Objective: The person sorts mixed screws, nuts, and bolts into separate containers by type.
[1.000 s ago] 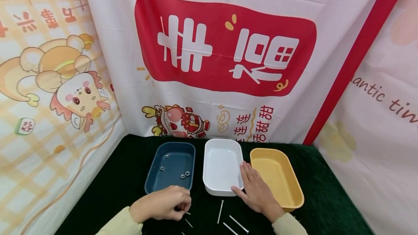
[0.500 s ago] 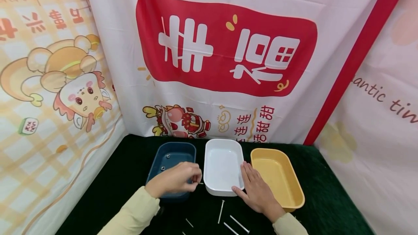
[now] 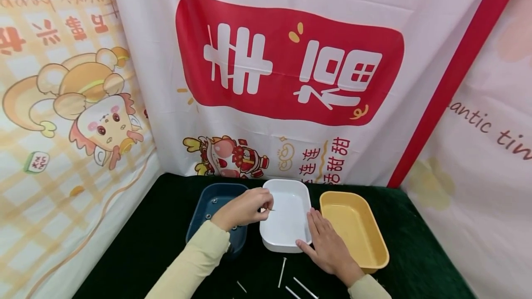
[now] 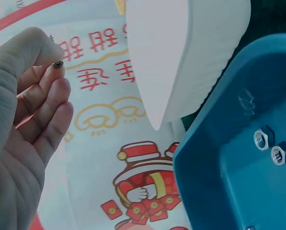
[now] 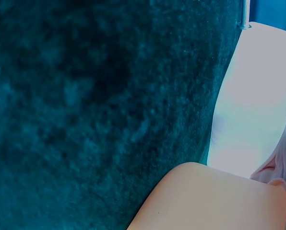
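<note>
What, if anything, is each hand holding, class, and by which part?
The left hand pinches a small screw by its shaft; the right hand grips nothing, its fingers straight against the white tray.

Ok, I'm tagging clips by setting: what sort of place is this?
Probably a makeshift booth for tabletop work: printed hangings, a dark green cloth and three trays side by side.

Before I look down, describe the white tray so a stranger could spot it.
Below the big red panel lies a dark green cloth. On it, the white tray stands between the blue tray and the yellow tray. Neither neighbour shares its plain white colour.
</note>
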Demonstrator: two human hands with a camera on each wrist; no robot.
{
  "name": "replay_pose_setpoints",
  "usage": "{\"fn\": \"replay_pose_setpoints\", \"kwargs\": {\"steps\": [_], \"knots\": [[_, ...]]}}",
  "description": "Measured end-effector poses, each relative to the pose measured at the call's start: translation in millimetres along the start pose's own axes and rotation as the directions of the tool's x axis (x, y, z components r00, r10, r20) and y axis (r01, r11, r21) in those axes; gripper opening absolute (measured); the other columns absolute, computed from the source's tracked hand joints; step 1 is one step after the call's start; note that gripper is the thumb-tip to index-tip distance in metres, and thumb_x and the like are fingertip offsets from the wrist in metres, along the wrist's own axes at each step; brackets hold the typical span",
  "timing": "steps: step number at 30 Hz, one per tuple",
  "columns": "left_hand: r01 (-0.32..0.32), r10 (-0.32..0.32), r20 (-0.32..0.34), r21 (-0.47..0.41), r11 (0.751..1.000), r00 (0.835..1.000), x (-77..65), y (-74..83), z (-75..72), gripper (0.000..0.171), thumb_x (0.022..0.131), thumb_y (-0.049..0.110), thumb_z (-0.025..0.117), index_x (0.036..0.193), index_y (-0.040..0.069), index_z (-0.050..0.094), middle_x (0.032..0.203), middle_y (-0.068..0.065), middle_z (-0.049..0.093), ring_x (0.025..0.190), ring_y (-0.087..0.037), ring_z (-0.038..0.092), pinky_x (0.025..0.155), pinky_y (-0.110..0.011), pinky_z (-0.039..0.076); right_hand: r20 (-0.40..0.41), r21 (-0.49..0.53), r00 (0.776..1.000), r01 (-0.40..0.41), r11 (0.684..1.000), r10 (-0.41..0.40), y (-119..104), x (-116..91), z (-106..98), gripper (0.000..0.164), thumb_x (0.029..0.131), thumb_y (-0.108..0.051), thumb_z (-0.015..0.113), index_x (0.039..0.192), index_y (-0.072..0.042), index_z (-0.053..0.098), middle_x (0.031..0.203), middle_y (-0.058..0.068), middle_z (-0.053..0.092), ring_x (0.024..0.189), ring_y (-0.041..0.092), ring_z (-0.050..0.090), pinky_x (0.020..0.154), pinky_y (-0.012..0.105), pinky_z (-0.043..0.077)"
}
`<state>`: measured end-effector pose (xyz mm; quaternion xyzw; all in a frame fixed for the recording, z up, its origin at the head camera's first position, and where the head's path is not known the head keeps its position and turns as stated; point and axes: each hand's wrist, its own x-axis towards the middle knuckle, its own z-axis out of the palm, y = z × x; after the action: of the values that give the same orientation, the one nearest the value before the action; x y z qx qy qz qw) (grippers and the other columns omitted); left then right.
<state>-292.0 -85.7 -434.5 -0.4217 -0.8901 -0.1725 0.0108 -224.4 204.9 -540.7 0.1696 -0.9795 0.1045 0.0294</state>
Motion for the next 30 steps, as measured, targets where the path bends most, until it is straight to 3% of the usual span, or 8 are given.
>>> {"fn": "replay_pose_setpoints", "kwargs": {"steps": [5, 7, 9, 13, 18, 24, 30], "knots": [[0.032, -0.032, 0.012, 0.019, 0.999, 0.999, 17.6, -3.3, 10.1, 0.006, 0.097, 0.010, 0.073, 0.095, 0.016, 0.072, 0.094, 0.005, 0.064, 0.085, -0.006, 0.056, 0.080, -0.021, 0.056, -0.009, -0.006, 1.000, 0.002, 1.000, -0.002, 0.7, 0.2, -1.4, 0.095, 0.103, -0.071, 0.045, 0.167, -0.003, 0.025, 0.177, 0.014, 0.022, 0.164, 0.034, 0.024, 0.132, 0.056, 0.026], [0.049, -0.049, 0.010, 0.037, 0.998, 0.999, 21.5, -5.0, 13.9, 0.006, 0.098, 0.013, 0.075, 0.103, 0.014, 0.074, 0.100, 0.003, 0.066, 0.090, -0.009, 0.060, 0.084, -0.024, 0.058, -0.009, -0.002, 1.000, 0.003, 1.000, -0.003, 0.4, 0.9, -2.1, 0.095, 0.103, -0.071, 0.045, 0.167, -0.003, 0.025, 0.177, 0.014, 0.022, 0.164, 0.034, 0.024, 0.132, 0.056, 0.026], [0.074, -0.075, 0.008, 0.059, 0.996, 0.997, 23.4, -7.0, 17.7, 0.018, 0.099, 0.017, 0.076, 0.116, 0.011, 0.075, 0.110, -0.001, 0.068, 0.099, -0.013, 0.064, 0.090, -0.028, 0.060, -0.005, 0.008, 1.000, 0.002, 1.000, -0.002, -0.1, 1.6, -2.8, 0.095, 0.103, -0.070, 0.045, 0.167, -0.003, 0.024, 0.177, 0.014, 0.022, 0.164, 0.034, 0.023, 0.132, 0.057, 0.025], [0.151, -0.152, 0.014, 0.077, 0.986, 0.988, 20.8, -8.6, 20.3, 0.042, 0.099, 0.026, 0.076, 0.137, 0.009, 0.068, 0.134, -0.006, 0.067, 0.123, -0.020, 0.065, 0.107, -0.037, 0.058, 0.020, 0.009, 1.000, -0.012, 1.000, 0.012, 0.0, 2.3, -1.4, 0.096, 0.103, -0.072, 0.043, 0.168, -0.005, 0.021, 0.178, 0.013, 0.019, 0.165, 0.033, 0.021, 0.133, 0.056, 0.024], [0.204, -0.205, 0.017, 0.049, 0.978, 0.979, 10.1, -8.9, 14.8, 0.049, 0.100, 0.030, 0.075, 0.144, 0.011, 0.064, 0.147, -0.007, 0.063, 0.137, -0.023, 0.060, 0.116, -0.043, 0.052, 0.029, 0.005, 0.999, -0.027, 1.000, 0.027, 0.2, 2.2, 0.6, 0.096, 0.103, -0.071, 0.043, 0.169, -0.006, 0.020, 0.179, 0.012, 0.016, 0.165, 0.031, 0.020, 0.134, 0.054, 0.022], [0.166, -0.166, -0.003, 0.035, 0.985, 0.986, -9.7, -6.6, 7.2, 0.050, 0.100, 0.028, 0.075, 0.145, 0.010, 0.063, 0.148, -0.007, 0.062, 0.135, -0.023, 0.062, 0.114, -0.043, 0.053, 0.018, 0.009, 1.000, -0.026, 1.000, 0.026, -0.7, 2.4, 0.3, 0.095, 0.103, -0.068, 0.047, 0.168, -0.005, 0.021, 0.178, 0.013, 0.018, 0.165, 0.032, 0.020, 0.134, 0.055, 0.023], [0.079, -0.080, 0.001, 0.067, 0.995, 0.997, -32.1, 0.9, 3.4, 0.046, 0.100, 0.028, 0.073, 0.143, 0.011, 0.065, 0.141, -0.006, 0.065, 0.125, -0.020, 0.065, 0.107, -0.040, 0.058, 0.026, 0.007, 0.999, -0.031, 0.999, 0.031, -0.9, 2.3, 1.5, 0.094, 0.103, -0.066, 0.049, 0.168, -0.005, 0.022, 0.178, 0.013, 0.017, 0.165, 0.032, 0.020, 0.133, 0.056, 0.022]]}}
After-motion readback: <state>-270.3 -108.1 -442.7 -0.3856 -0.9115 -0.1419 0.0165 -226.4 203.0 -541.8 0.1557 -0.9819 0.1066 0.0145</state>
